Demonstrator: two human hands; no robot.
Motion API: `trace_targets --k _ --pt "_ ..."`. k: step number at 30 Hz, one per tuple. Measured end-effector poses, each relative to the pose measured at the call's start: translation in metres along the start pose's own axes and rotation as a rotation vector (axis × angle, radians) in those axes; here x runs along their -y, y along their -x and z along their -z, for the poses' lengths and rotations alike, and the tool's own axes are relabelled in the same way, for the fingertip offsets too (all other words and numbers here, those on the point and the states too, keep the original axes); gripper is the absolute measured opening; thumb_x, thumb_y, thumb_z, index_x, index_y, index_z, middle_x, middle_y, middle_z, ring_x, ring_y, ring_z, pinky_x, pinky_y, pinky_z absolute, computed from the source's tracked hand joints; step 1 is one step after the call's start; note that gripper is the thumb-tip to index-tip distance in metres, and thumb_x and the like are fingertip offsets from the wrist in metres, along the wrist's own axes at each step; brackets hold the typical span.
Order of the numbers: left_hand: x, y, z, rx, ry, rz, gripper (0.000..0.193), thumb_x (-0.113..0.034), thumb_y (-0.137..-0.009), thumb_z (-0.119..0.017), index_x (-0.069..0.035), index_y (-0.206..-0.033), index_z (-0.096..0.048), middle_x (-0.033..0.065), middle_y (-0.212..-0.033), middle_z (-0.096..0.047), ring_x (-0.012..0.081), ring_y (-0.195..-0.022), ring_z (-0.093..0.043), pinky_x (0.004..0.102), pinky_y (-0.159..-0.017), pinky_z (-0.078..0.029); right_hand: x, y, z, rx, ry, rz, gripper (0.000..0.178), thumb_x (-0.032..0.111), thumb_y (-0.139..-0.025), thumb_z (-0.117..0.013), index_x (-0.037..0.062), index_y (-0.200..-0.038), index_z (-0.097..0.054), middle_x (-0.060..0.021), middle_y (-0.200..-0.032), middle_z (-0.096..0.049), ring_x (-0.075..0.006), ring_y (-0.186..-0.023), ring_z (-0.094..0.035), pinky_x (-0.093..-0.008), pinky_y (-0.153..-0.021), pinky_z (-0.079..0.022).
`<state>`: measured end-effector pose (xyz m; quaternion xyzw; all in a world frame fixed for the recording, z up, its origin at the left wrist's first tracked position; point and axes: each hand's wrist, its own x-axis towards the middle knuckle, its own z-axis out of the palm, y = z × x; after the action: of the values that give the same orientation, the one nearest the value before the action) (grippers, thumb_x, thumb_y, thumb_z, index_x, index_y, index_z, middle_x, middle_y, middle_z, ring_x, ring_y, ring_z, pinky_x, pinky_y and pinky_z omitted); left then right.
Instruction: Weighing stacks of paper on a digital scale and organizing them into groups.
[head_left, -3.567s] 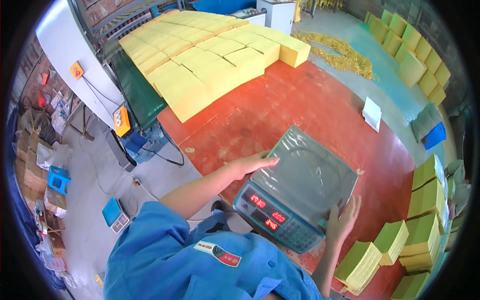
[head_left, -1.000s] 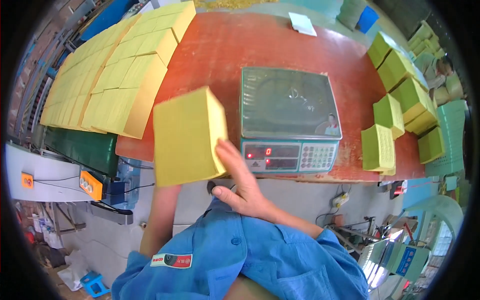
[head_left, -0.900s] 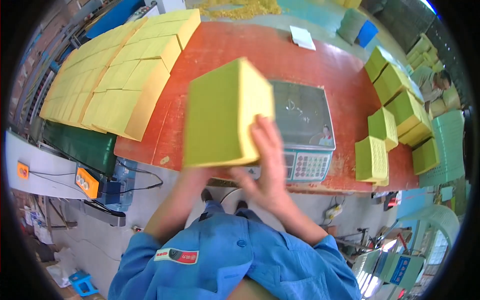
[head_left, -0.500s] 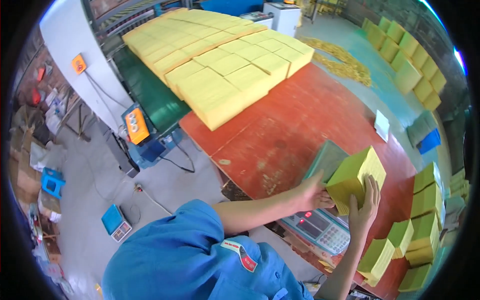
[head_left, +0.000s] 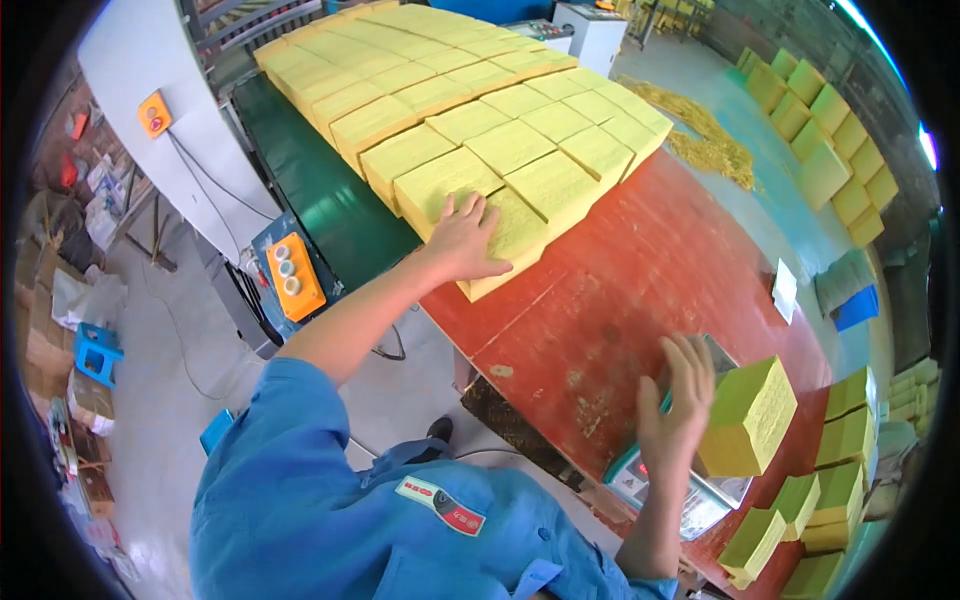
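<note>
Lying beneath the left hand (head_left: 463, 244), fingers spread, a block (head_left: 520, 226) is partly hidden, the right hand (head_left: 676, 408), fingers parted, well apart.

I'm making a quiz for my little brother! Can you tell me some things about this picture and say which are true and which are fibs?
1. The left hand touches the big group of yellow paper stacks. True.
2. The right hand is squeezed into a fist. False: the right hand is open.
3. One yellow paper block sits on the weighing scale. True.
4. The tabletop is green. False: the tabletop is red.
5. The orange control box has three round buttons. True.
6. The plastic stool is yellow. False: the stool is blue.
</note>
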<state>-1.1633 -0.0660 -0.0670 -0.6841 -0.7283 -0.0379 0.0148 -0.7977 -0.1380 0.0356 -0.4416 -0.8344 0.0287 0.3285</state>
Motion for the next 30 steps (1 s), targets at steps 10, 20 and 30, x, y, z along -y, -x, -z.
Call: trace_targets --k 10,20,30 --pt "-0.012 0.086 0.034 -0.093 0.265 -0.733 0.087 -0.045 -0.076 -0.074 -0.002 -0.143 -0.041 0.0189 -0.153 -0.035 0.0382 -0.143 -0.029 0.0568 -0.117 -0.019 0.033 -0.043 -0.148 0.241 -0.308 -0.032 0.054 0.019 -0.083 -0.069 0.0037 -0.133 -0.052 -0.0214 -0.127 -0.060 -0.0391 -0.116 -0.058 -0.0462 -0.097 -0.046" --pt "-0.036 0.199 -0.059 0.192 1.897 0.708 0.072 -0.039 -0.100 -0.052 -0.004 -0.153 -0.019 0.0167 -0.146 -0.041 0.0283 -0.133 -0.042 0.0421 -0.107 -0.038 0.052 0.024 -0.132 0.273 -0.174 -0.302 0.059 0.029 -0.083 -0.070 0.0046 -0.134 -0.050 -0.0196 -0.102 -0.067 -0.0355 -0.094 -0.065 -0.0449 -0.078 -0.053" --pt "-0.068 0.193 0.000 0.315 1.946 0.254 0.056 -0.029 -0.099 -0.043 -0.007 -0.148 -0.028 0.0137 -0.144 -0.041 0.0259 -0.131 -0.045 0.0410 -0.109 -0.038 0.065 0.069 -0.119 0.260 -0.532 -0.467 0.064 0.031 -0.086 -0.070 0.0005 -0.136 -0.045 -0.0229 -0.103 -0.062 -0.0375 -0.091 -0.065 -0.0436 -0.080 -0.054"
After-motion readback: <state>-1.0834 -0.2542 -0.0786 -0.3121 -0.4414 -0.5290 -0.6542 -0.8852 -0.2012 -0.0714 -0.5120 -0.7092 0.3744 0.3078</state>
